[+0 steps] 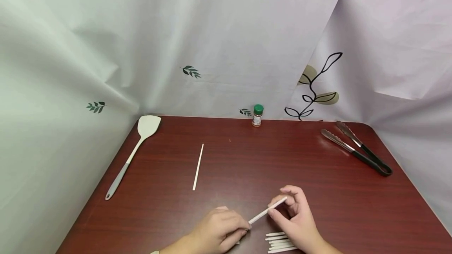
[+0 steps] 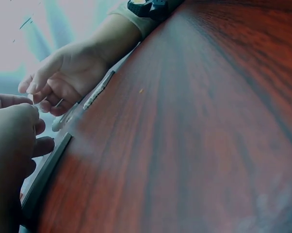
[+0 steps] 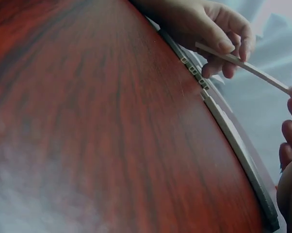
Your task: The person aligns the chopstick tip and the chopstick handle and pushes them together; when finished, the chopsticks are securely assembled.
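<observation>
Between my two hands runs a thin, straight pale stick (image 1: 263,214), tilted up to the right. My left hand (image 1: 224,228) pinches it near its lower left end, between thumb and fingers. My right hand (image 1: 298,220) pinches it near the upper right end, and the tip pokes out past the thumb. Under the right hand, several similar sticks (image 1: 277,242) lie side by side, partly covered. In the right wrist view, the left thumb presses the held stick (image 3: 262,75), and square stick ends (image 3: 194,73) show below that hand.
One more pale stick (image 1: 198,167) lies alone on the dark red table (image 1: 282,160). A white spatula (image 1: 132,152) with a grey handle is at the left edge. Tongs (image 1: 356,148) with black handles lie at the right. A green-capped jar (image 1: 257,116) stands at the back by the curtain.
</observation>
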Action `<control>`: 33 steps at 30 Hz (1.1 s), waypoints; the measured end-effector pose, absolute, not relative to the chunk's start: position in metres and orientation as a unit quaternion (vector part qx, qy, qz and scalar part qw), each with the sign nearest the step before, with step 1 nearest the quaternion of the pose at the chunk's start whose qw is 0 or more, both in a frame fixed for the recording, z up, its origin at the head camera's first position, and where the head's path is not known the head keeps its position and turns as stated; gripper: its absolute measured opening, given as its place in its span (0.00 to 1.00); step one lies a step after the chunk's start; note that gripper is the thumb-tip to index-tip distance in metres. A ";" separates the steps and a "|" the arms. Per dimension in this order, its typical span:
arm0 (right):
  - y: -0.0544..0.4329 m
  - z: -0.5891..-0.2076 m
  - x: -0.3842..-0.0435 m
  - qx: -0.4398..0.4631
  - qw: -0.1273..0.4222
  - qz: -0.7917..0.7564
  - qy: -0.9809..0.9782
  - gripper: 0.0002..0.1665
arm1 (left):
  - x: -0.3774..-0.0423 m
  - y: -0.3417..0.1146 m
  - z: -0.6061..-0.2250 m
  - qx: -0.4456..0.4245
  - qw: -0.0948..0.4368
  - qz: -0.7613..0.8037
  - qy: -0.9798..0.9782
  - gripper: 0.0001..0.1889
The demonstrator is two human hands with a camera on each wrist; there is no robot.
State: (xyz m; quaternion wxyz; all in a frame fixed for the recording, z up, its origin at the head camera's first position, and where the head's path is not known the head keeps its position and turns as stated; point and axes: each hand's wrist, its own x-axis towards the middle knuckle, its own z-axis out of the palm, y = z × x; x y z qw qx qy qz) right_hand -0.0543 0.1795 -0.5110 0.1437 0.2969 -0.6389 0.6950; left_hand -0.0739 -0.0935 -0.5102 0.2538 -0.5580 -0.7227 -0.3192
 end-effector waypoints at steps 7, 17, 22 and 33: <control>0.177 -0.503 -0.056 0.295 0.141 0.702 -0.632 0.36 | -0.077 -0.094 -0.508 -0.601 0.238 -0.314 -0.695 0.20; 0.171 -0.488 -0.056 0.209 0.098 0.657 -0.717 0.35 | -0.075 -0.099 -0.505 -0.646 0.212 -0.257 -0.687 0.25; 0.163 -0.481 -0.061 0.200 0.083 0.655 -0.724 0.35 | -0.073 -0.099 -0.505 -0.640 0.234 -0.203 -0.703 0.20; 0.144 -0.460 -0.084 0.241 0.072 0.579 -0.776 0.42 | -0.080 -0.101 -0.493 -0.616 0.330 -0.180 -0.693 0.23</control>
